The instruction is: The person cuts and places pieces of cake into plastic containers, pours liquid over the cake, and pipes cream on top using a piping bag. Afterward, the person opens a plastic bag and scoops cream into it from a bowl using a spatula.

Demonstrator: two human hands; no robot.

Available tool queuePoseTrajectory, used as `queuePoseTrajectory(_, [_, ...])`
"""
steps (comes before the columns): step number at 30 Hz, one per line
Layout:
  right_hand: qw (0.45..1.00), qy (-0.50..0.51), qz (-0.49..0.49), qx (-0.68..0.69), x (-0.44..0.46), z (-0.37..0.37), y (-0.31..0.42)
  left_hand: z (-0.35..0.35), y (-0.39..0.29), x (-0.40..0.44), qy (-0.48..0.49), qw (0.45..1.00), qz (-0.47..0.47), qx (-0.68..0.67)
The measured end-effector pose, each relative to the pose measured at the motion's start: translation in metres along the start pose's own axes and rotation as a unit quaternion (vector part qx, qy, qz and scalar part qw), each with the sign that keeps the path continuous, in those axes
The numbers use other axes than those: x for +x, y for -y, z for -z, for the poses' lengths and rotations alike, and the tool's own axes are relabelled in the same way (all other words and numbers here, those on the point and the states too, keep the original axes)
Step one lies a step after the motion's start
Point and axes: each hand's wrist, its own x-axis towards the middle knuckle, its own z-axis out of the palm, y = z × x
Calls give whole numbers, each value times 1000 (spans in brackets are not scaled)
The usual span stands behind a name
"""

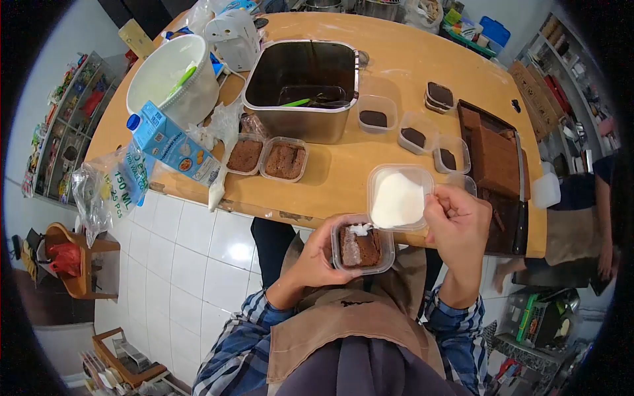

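My left hand (316, 259) is wrapped round a clear plastic tub (389, 254) with brown cake (366, 249) in it; some white cream lies on the cake's upper edge. In my right hand (457, 228), the fingers grip the right edge of a second square tub (401, 170), which holds a smooth white filling (397, 200). This second tub is above and slightly right of the cake tub, near the table's front edge. Two more tubs of brown cake (245, 156) (284, 162) stand on the table to the left.
On the table (317, 198) stand a deep metal pan (300, 122), a white bowl (142, 89), a blue carton (175, 146) and several tubs with dark filling (414, 137). A tray (492, 105) holds a cake slab (496, 162) and a long knife (524, 211). Another person (594, 218) is at the right.
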Motion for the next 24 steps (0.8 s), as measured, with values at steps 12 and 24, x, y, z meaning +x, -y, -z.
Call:
queuePoseTrajectory(12, [999, -16, -18, 24, -6, 1, 0, 3, -6, 3, 4, 1000, 12, 9])
queuePoseTrajectory(24, [1000, -2, 2, 16, -13, 2, 3, 5, -1, 2, -5, 1000, 0, 25])
